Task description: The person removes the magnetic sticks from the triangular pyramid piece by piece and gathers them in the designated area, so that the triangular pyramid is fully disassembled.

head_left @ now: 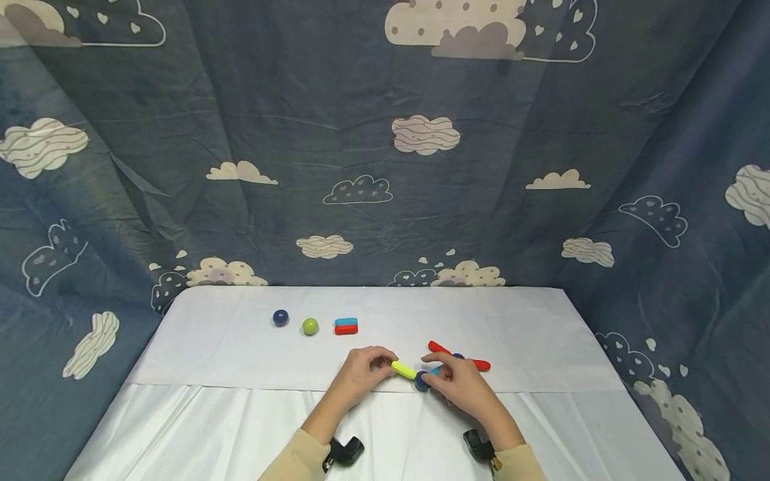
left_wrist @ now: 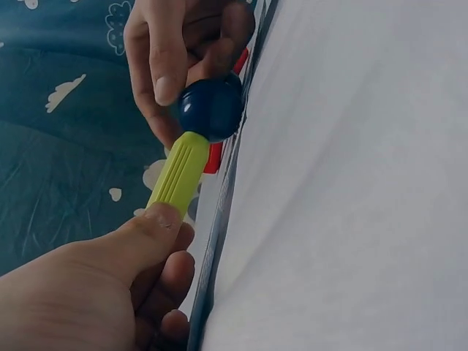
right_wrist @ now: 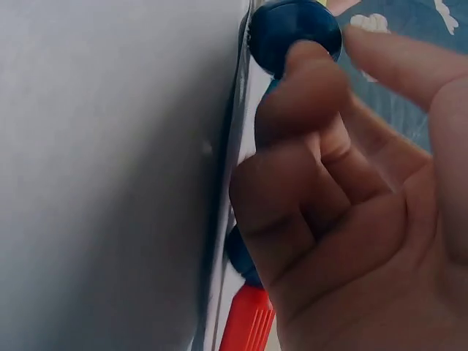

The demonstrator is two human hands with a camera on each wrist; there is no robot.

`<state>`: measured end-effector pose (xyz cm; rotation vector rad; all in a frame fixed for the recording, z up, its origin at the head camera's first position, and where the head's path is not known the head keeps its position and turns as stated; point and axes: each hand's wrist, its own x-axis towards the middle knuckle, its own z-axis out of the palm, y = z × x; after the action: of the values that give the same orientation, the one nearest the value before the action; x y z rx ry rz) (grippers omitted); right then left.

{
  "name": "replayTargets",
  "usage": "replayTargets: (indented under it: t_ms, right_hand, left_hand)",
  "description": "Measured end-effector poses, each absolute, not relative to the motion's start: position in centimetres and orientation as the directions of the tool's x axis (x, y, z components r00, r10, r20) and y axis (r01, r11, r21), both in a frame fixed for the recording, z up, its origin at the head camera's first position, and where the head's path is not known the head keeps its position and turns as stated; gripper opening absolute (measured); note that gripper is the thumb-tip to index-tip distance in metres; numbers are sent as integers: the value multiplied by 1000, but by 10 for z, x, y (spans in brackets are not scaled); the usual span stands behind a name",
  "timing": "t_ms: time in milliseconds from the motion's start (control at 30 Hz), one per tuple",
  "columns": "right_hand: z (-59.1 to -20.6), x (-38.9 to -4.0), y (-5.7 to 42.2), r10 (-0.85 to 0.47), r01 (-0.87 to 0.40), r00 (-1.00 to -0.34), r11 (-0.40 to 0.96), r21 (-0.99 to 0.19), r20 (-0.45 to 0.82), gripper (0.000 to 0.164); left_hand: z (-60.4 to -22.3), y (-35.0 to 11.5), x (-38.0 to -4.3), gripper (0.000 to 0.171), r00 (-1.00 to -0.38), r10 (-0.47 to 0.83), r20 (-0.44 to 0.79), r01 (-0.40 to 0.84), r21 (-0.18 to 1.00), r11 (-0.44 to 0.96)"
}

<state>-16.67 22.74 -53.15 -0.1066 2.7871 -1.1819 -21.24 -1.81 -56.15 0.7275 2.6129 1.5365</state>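
My left hand (head_left: pixel 361 371) pinches a yellow-green ridged rod (left_wrist: pixel 178 170) between thumb and fingers. The rod's far end meets a dark blue ball (left_wrist: pixel 210 110). From the other side my right hand (head_left: pixel 460 382) holds this ball, the thumb against it and the forefinger arched close beside it. A light blue rod (head_left: pixel 436 369) shows behind the ball, partly covered by the right fingers. Just beyond that hand, a second dark blue ball (head_left: pixel 458 356) sits between two red rods, one red rod (head_left: pixel 439 347) at its left and another red rod (head_left: pixel 480 365) at its right.
Farther back on the white-covered table (head_left: pixel 228 354) lie a loose dark blue ball (head_left: pixel 280 318), a green ball (head_left: pixel 309 326), and a light blue rod (head_left: pixel 345 322) beside a red rod (head_left: pixel 345 330). A dark cloud-patterned curtain (head_left: pixel 337 100) hangs behind the table and along its sides.
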Motion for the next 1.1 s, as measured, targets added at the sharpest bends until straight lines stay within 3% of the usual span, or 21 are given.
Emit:
replayTargets:
  t_ms: [200, 367, 633, 933, 1100]
  right_hand:
    - [-534, -169, 234, -194, 19, -964, 637, -771, -183, 41]
    - [-535, -169, 234, -183, 37, -964, 622, -782, -191, 37]
    - [-535, -169, 227, -209, 42, -955, 609, -792, -211, 47]
    - [-540, -168, 221, -116, 92, -973, 601, -794, -200, 42]
    - [-540, -168, 217, -38, 141, -978, 609, -781, -206, 44]
  left_hand:
    - [-561, -19, -214, 19, -901, 385, 200, 353, 855, 381]
    - [-562, -20, -215, 20, -897, 397, 193, 351, 857, 377]
    - [-562, -20, -213, 15, -902, 403, 156, 327, 857, 398]
    - [-561, -22, -213, 13, -895, 419, 151, 326, 864, 384]
    - [-560, -32, -217, 14, -914, 366, 173, 306, 888, 345]
